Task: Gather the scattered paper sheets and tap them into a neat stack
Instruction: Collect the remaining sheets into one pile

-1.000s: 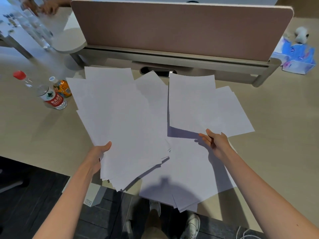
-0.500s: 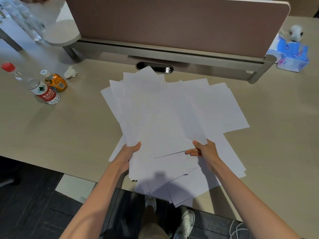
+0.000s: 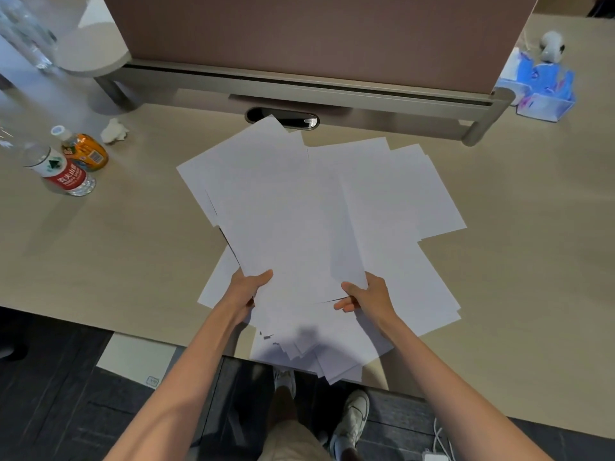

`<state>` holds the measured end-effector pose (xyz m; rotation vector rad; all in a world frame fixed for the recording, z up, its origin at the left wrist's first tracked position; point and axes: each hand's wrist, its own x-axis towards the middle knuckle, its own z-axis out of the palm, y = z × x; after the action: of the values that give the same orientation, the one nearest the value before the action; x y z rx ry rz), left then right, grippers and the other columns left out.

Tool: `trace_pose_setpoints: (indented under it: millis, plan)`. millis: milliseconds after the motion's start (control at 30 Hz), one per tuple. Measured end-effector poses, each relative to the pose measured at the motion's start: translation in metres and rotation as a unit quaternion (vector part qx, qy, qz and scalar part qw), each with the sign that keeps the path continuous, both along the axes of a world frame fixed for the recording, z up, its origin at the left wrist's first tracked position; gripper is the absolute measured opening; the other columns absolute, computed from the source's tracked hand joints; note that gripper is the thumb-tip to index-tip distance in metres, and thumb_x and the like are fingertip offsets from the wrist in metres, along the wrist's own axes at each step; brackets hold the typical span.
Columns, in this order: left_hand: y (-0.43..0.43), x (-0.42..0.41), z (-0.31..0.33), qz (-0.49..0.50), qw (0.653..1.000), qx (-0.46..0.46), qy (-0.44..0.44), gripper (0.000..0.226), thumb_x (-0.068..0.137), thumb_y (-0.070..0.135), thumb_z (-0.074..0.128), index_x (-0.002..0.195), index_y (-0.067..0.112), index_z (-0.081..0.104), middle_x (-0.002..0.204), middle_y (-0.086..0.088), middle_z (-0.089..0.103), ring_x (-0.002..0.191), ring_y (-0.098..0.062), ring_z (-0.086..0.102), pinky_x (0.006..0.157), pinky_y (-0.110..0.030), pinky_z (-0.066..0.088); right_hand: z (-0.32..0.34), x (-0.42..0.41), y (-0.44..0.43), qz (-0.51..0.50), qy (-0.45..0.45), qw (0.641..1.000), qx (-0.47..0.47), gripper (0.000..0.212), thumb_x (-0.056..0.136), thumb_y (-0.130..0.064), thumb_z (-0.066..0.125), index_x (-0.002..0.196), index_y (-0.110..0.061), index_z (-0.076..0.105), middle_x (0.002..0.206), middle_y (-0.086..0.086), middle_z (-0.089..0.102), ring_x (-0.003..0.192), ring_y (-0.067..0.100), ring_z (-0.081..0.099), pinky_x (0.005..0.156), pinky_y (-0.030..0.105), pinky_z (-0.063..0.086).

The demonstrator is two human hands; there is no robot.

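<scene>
A light beige wood-grain surface (image 3: 133,261) spreads in front of me. Along its far side stands a dusty-mauve fabric divider panel (image 3: 316,34) on a grey metal rail (image 3: 299,84), with a black oval cable grommet (image 3: 299,121) just below it. To my left, a clear plastic water bottle with a red-and-white label (image 3: 61,173) lies just beside a small orange bottle with a white cap (image 3: 85,151); a crumpled white tissue (image 3: 114,130) sits near them. At far right rests a blue-and-white tissue pack (image 3: 542,88). Below, my pale sneakers (image 3: 352,417) stand on the dark floor (image 3: 50,394).
</scene>
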<state>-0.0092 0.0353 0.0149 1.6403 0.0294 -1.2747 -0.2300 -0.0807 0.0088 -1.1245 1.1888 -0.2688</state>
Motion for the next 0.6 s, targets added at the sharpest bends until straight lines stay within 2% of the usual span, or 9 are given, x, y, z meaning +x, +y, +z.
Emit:
trace_pose_setpoints:
  millis: [100, 167, 233, 333, 433, 500, 600]
  plan:
    - [-0.001, -0.003, -0.002, 0.023, 1.000, -0.009, -0.015, 0.039, 0.092, 0.002, 0.062, 0.130, 0.007, 0.053, 0.123, -0.013, 0.064, 0.100, -0.028, 0.064, 0.082, -0.037, 0.051, -0.003, -0.012, -0.010, -0.056, 0.095, 0.988, -0.107, 0.009, 0.089, -0.015, 0.063, 0.090, -0.006, 0.063, 0.080, 0.006, 0.065, 0.071, 0.023, 0.070, 0.068, 0.039, 0.053]
    - [0.001, -0.005, -0.001, 0.021, 0.999, -0.018, -0.027, 0.039, 0.093, 0.003, 0.061, 0.131, 0.008, 0.052, 0.121, -0.011, 0.065, 0.100, -0.026, 0.065, 0.081, -0.036, 0.051, -0.003, -0.029, -0.022, -0.095, 0.213, 0.952, -0.196, 0.011, 0.087, -0.019, 0.062, 0.096, -0.013, 0.064, 0.092, 0.000, 0.066, 0.086, 0.021, 0.064, 0.075, 0.034, 0.049]
    - [0.005, -0.005, 0.000, 0.014, 0.999, -0.030, -0.033, 0.038, 0.094, 0.004, 0.060, 0.131, 0.011, 0.053, 0.115, -0.006, 0.067, 0.098, -0.021, 0.066, 0.079, -0.036, 0.052, -0.004, -0.050, -0.034, -0.080, 0.318, 0.910, -0.255, 0.026, 0.084, -0.025, 0.067, 0.105, -0.012, 0.059, 0.108, 0.004, 0.059, 0.100, 0.025, 0.056, 0.082, 0.035, 0.043]
    - [0.011, -0.006, 0.004, 0.002, 0.999, -0.043, -0.032, 0.037, 0.094, 0.003, 0.058, 0.128, 0.016, 0.052, 0.110, 0.002, 0.067, 0.096, -0.012, 0.065, 0.073, -0.030, 0.053, -0.006, -0.075, -0.046, -0.006, 0.446, 0.854, -0.270, 0.063, 0.074, -0.040, 0.077, 0.117, -0.004, 0.050, 0.122, 0.014, 0.049, 0.115, 0.033, 0.046, 0.094, 0.040, 0.036]
    - [0.014, -0.007, 0.005, -0.008, 0.998, -0.043, -0.035, 0.038, 0.094, 0.002, 0.058, 0.130, 0.016, 0.051, 0.110, 0.004, 0.066, 0.097, -0.010, 0.064, 0.079, -0.030, 0.052, -0.005, -0.081, -0.055, 0.032, 0.489, 0.834, -0.252, 0.083, 0.066, -0.052, 0.081, 0.121, -0.001, 0.045, 0.124, 0.016, 0.047, 0.117, 0.033, 0.044, 0.096, 0.039, 0.036]
    - [0.016, -0.008, 0.006, -0.009, 0.998, -0.039, -0.040, 0.040, 0.094, 0.002, 0.058, 0.132, 0.013, 0.050, 0.112, 0.001, 0.066, 0.099, -0.014, 0.063, 0.090, -0.035, 0.049, -0.003, -0.081, -0.062, 0.034, 0.493, 0.839, -0.228, 0.087, 0.063, -0.052, 0.082, 0.121, -0.001, 0.043, 0.126, 0.017, 0.048, 0.119, 0.034, 0.044, 0.096, 0.038, 0.036]
    - [0.018, -0.011, 0.006, -0.009, 0.998, -0.037, -0.042, 0.046, 0.094, 0.001, 0.059, 0.137, 0.009, 0.047, 0.123, -0.006, 0.063, 0.107, -0.021, 0.060, 0.091, -0.033, 0.045, -0.001, -0.083, -0.070, 0.032, 0.483, 0.853, -0.195, 0.092, 0.060, -0.052, 0.084, 0.122, 0.001, 0.041, 0.126, 0.018, 0.049, 0.121, 0.034, 0.043, 0.095, 0.037, 0.038]
